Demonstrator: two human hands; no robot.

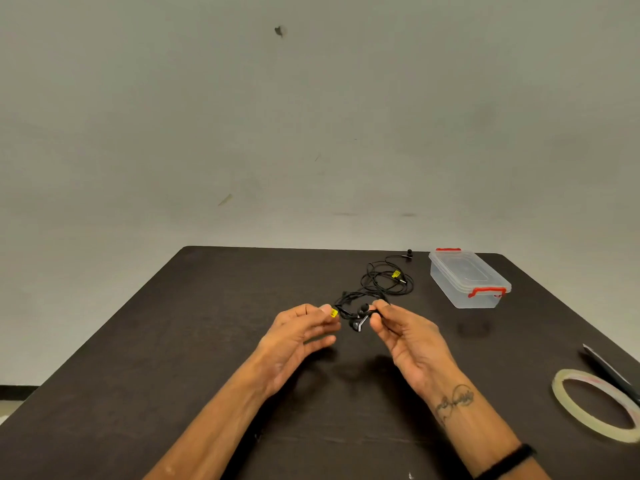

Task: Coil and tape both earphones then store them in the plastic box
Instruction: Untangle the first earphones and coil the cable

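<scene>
**Both hands grip one earphone above the middle of the tabletop**

The dark tabletop has its far edge against a plain pale wall, with rounded far corners. Its left half is bare, and a wide strip near the far edge on that side is free too. The right side is busier.

The left hand is raised above the tabletop's middle, its fingers pinching a small yellow tag on the black earphone. The right hand faces it, fingers clenched on the same earphone's cord just beside the earbuds, which hang between the two hands. The cord loops a little way back from the hands.

Behind them, the second earphone lies loose on the tabletop in an untidy tangle, with its own yellow tag near the plug and one earbud close to the far edge. Whether the two cords touch I cannot tell.

The plastic box, clear with red latches, sits to the right of that tangle, near the far right corner, lid on. Near the right edge lies a roll of clear tape, flat, with dark scissors just beyond it, partly cut off by the frame. A dark band circles the right wrist.
</scene>
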